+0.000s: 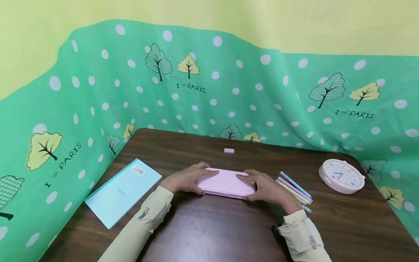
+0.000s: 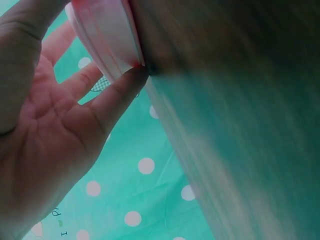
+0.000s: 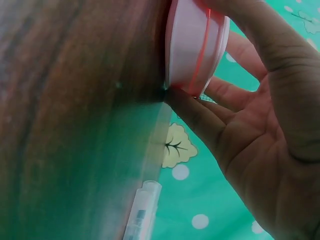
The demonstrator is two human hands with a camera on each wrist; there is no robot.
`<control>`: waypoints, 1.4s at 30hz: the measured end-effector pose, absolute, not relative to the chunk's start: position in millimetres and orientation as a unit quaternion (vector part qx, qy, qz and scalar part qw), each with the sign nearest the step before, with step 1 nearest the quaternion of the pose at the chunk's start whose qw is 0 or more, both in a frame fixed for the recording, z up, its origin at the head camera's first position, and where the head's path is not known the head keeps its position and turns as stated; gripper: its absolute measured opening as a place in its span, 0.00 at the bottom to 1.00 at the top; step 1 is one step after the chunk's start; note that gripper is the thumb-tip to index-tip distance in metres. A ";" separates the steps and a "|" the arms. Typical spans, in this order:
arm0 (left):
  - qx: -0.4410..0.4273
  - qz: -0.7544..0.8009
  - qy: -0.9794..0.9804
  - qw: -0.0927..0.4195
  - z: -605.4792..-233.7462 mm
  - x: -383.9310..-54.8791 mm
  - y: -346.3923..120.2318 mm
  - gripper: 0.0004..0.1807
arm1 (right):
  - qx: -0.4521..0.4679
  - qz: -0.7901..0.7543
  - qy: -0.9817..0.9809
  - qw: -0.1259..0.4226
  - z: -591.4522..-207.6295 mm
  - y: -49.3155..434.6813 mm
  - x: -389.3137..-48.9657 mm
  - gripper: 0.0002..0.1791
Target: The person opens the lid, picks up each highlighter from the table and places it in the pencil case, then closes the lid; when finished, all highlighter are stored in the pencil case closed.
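A closed pink pencil case lies lengthwise across the middle of the dark wooden table, between both hands. My left hand grips its left end, thumb along the front and fingers around the far side. At the opposite end, my right hand holds it the same way. The left wrist view shows the rounded end of the case against the left fingers. In the right wrist view, an orange-red line runs along the case's side. Whether its underside fully touches the wood is hard to tell.
Several pens lie bunched just right of the right hand. Farther right is a round pink-and-white clock. A light blue notebook lies at the left. Behind the case sits a small pink eraser-like block. Green patterned cloth hangs behind the table.
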State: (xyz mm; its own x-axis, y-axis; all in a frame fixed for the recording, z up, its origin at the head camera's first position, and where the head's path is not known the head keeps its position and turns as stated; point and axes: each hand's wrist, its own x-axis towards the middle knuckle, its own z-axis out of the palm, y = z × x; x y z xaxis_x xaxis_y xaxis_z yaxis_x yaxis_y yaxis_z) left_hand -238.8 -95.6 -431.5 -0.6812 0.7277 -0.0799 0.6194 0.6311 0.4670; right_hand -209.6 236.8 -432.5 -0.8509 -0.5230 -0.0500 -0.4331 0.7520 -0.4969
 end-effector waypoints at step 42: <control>0.348 0.209 0.903 0.139 -430.9 -235.0 -91.5 0.48 | -0.263 -0.266 0.925 0.072 -441.0 247.0 -213.7 0.38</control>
